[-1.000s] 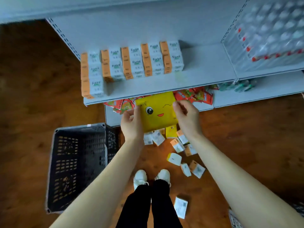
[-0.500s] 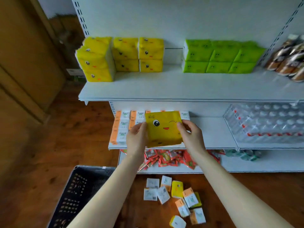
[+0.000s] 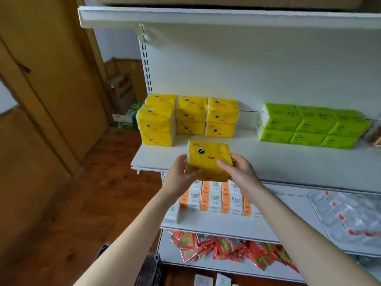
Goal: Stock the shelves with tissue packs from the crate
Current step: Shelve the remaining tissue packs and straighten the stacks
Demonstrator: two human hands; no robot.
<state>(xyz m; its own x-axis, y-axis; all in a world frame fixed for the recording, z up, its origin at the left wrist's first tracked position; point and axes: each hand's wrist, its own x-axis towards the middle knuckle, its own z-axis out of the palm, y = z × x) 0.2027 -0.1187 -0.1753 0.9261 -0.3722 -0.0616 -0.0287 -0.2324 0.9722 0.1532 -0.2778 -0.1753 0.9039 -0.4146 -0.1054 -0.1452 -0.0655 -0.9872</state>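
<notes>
The left hand [image 3: 181,174] is gripping the left end of a yellow tissue pack [image 3: 208,159] printed with a winking face, and the right hand [image 3: 240,174] is clasping its right end, so the pack is hanging in the air just at the front edge of the white shelf [image 3: 278,162]. On that shelf, stacked yellow packs [image 3: 191,118] are sitting at the left and green packs [image 3: 309,126] at the right, apart from each other. Orange-and-white tissue packs [image 3: 214,199] are standing on the shelf below, and a corner of the black crate [image 3: 149,269] is showing at the bottom edge.

head view, facing near shelves [image 3: 268,162]
</notes>
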